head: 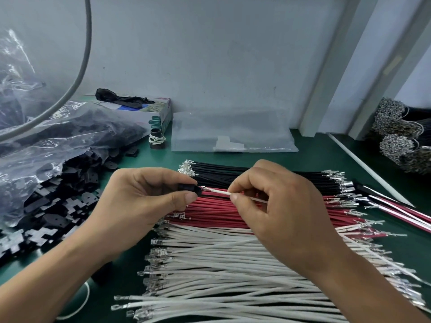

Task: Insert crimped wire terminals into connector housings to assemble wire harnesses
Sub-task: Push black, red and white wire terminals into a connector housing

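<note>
My left hand point(140, 201) pinches a small black connector housing point(189, 188) between thumb and fingers. My right hand point(277, 206) pinches a white wire point(218, 191) near its end; the wire's metal terminal point(204, 189) touches the housing's open side. Both hands hover above rows of crimped wires on the green table: black wires point(256, 176) at the back, red wires point(214, 213) in the middle, white wires point(221, 271) nearest me.
A heap of black connector housings point(60, 206) spills from a clear plastic bag point(46, 141) at the left. Behind stand a small box point(158, 113), a black cap with rubber bands point(156, 141) and a flat clear bag point(233, 134). Finished harnesses point(396, 208) lie right; wire bundles point(401, 136) far right.
</note>
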The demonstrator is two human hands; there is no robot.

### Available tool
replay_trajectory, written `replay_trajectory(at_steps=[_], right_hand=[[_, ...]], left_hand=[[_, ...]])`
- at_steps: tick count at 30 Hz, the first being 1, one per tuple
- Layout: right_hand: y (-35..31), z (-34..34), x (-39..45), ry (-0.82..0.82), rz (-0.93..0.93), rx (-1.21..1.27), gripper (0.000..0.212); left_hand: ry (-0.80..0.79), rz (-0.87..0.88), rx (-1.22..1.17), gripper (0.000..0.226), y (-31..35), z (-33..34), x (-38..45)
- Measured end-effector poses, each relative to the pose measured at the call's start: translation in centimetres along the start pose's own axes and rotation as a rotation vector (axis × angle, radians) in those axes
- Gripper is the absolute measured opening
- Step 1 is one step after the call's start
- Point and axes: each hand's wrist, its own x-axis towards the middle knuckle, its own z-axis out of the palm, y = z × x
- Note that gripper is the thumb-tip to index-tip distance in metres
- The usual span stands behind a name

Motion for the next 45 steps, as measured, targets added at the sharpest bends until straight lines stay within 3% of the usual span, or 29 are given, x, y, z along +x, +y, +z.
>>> replay_trajectory(at_steps=[5,11,19,25,41,45], right_hand=[[0.4,-0.3,0.1,0.071,-0.116,0.039,0.004],[0.5,0.5,-0.1,0.08,-0.26,-0.098,0.003],[0.4,1.0,-0.2,0.086,-0.16,-0.04,0.006],[0.0,2.2,-0.6,0.002,-0.054,0.2,0.005],[0.0,2.3,-0.2,0.074,-0.203,0.018,0.009],[0.3,1.2,0.5,0.131,-0.196,-0.099,0.013]], left_hand=[[0.026,-0.017,-0.016,0.029,0.0,0.0,0.1],[-0.011,-0.022,-0.007,0.028,0.2,-0.1,0.1],[-0.054,-0.028,0.001,0.029,0.1,0.1,-0.1],[-0.123,-0.011,0.03,0.024,0.0,0.4,-0.2],[-0.095,0.103,0.186,0.018,0.3,0.1,-0.2],[-0.006,0.111,0.062,0.025,0.2,-0.2,0.4]])
